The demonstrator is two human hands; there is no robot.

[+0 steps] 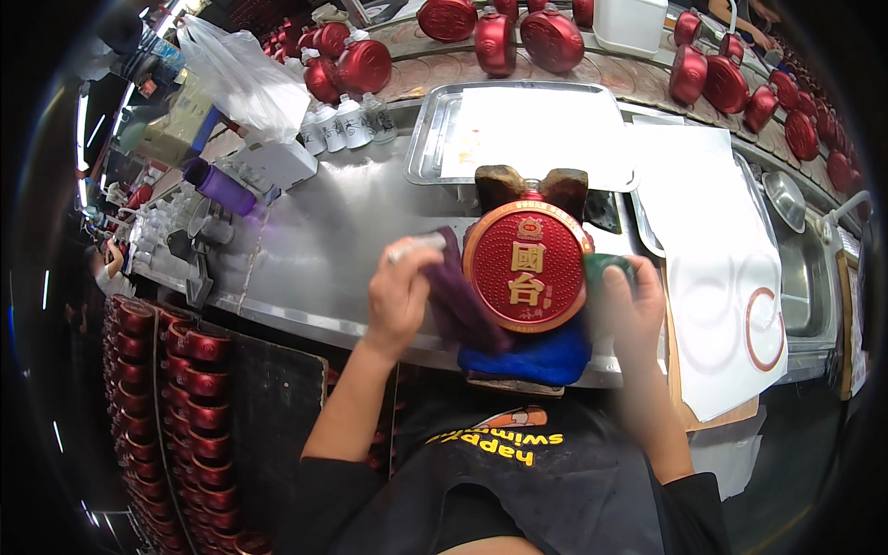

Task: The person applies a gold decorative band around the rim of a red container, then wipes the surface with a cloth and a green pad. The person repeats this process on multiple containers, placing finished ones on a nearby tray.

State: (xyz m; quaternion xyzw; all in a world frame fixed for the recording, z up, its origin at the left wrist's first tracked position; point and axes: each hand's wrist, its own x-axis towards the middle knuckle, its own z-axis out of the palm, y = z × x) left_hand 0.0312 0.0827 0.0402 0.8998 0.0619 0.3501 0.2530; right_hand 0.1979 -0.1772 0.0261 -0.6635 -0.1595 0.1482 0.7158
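Note:
A round red bottle (511,298) with gold raised characters and an orange-gold rim stands with its flat face up toward me. Its neck rests in the notch of a dark forked stand (493,188), and a blue cloth (538,359) lies under its lower edge. To the left of the bottle, my left hand (400,289) is closed on a purple cloth (455,296) that hangs against the bottle's side. White wrapping shows on its fingers. At the bottle's right edge my right hand (632,305), blurred by motion, grips a small green pad (603,266).
Behind the stand are a metal tray (424,139) with white paper and more red bottles (552,42). White-labelled bottles (351,125) and a purple tumbler (222,188) stand left. On the right, a brown ring (764,329) lies on paper, beside a sink (812,291).

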